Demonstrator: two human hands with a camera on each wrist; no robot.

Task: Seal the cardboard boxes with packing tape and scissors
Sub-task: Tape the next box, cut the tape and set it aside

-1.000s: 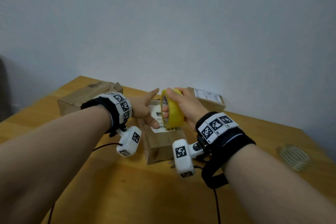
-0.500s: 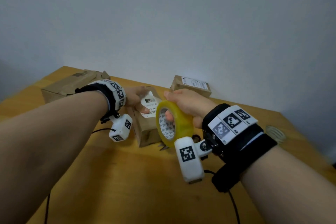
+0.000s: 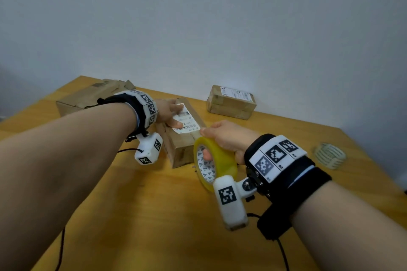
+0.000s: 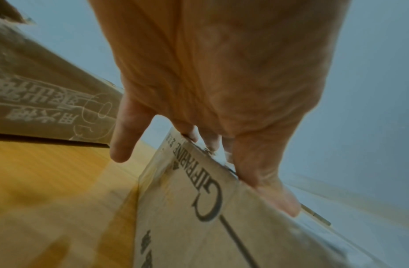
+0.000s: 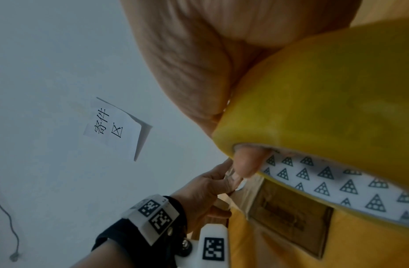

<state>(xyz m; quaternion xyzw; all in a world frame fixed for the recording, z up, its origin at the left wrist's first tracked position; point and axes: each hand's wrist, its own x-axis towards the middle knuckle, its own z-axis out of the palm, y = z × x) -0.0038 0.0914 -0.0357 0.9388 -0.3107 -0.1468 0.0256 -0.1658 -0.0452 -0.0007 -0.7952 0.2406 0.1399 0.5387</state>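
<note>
- Since a second ago, the right hand (image 3: 226, 136) has drawn the yellow tape roll (image 3: 214, 164) back from above the box and down toward its near end, while the left hand (image 3: 170, 113) has dropped flat onto the middle box (image 3: 182, 136).
- That box lies on the wooden table (image 3: 154, 215), between a larger box (image 3: 88, 99) at the left and a small labelled box (image 3: 231, 102) near the wall; a second, pale tape roll (image 3: 329, 155) sits well apart at the right edge.
- The left hand's fingers lie straight across the white shipping label (image 3: 185, 122), pressing the top down; the left wrist view shows the fingers (image 4: 267, 183) over the box's upper edge.
- The right hand grips the roll with its thumb (image 5: 246, 161) hooked inside the patterned core and fingers wrapped over the outer rim.
- A strip seems to run from the roll to the box top, though the tape is clear and the head view is too soft to be sure.
- To do this pull well, the person should likely keep the left hand pressing on the stuck end so it does not lift, and draw the roll straight along the seam, low and taut, to avoid wrinkles or drift.
- The strip should probably carry past the near edge and down the end face before cutting.
- No scissors show in any view, so they will need finding while tension is held.
</note>
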